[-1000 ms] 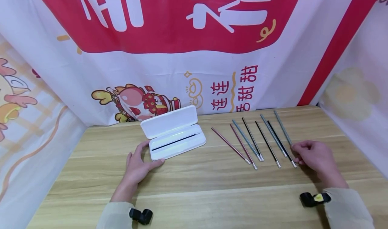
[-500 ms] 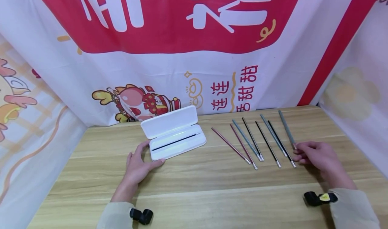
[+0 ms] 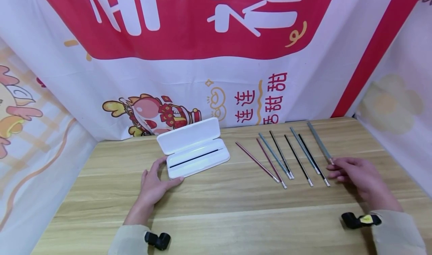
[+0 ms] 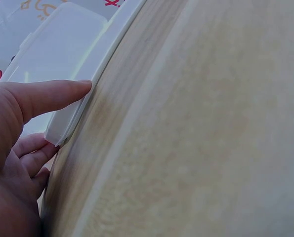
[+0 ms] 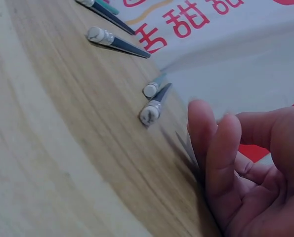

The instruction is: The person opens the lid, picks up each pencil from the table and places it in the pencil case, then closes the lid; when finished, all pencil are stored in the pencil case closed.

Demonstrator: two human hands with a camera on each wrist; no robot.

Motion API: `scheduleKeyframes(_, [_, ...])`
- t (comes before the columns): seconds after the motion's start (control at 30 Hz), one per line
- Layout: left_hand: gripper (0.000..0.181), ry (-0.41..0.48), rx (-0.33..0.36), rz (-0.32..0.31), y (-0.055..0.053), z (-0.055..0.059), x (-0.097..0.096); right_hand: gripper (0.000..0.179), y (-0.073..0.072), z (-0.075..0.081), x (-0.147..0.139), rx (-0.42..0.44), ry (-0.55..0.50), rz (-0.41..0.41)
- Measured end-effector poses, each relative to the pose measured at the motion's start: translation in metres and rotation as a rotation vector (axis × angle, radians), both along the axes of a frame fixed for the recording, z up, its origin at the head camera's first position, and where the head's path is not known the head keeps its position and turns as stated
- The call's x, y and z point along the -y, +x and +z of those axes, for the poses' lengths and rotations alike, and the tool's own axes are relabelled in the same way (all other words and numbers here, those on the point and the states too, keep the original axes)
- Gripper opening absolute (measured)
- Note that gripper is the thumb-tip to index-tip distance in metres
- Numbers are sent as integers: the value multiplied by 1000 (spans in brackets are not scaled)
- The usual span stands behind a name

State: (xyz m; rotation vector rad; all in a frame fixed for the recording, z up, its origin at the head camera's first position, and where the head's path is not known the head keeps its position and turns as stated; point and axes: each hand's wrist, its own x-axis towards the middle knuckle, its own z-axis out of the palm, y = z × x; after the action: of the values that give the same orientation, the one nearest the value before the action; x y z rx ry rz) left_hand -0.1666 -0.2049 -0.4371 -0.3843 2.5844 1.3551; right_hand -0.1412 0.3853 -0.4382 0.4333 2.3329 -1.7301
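A white pencil case (image 3: 199,170) stands open on the table with one black pencil (image 3: 194,158) lying in its tray. My left hand (image 3: 151,189) holds the case at its left end, thumb at the front edge and fingers at the back left corner; the thumb on the rim shows in the left wrist view. On the far right, my right hand (image 3: 356,178) pinches a grey-blue pencil (image 3: 318,141) by its near end. That pencil slants away toward the back edge. In the right wrist view the fingers (image 5: 221,153) hide most of it.
Several pencils lie fanned out between case and right hand: dark red ones (image 3: 256,161), blue ones (image 3: 271,150) and black ones (image 3: 298,159), white eraser ends toward me. Printed cloth (image 3: 189,75) hangs along the table's back edge and at both sides.
My right hand has shifted rightward with the grey-blue pencil, drawing its near end away from the neighbouring black pencil. The left hand and the case have stayed put.
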Motion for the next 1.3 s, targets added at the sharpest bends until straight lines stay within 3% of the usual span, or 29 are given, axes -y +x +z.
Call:
scheduleKeyframes(0.33, [105, 13, 1, -3, 0, 0, 1, 21, 1, 5, -5, 5, -161, 2])
scheduleKeyframes(0.53, [105, 5, 1, -6, 0, 0, 0, 17, 2, 15, -3, -3, -331, -6])
scheduleKeyframes(0.8, [104, 6, -9, -4, 0, 0, 0, 20, 3, 20, 3, -83, -455, 12])
scheduleKeyframes(1.3, [102, 11, -6, -2, 1, 0, 0, 20, 0, 21, 24, -77, -436, 69])
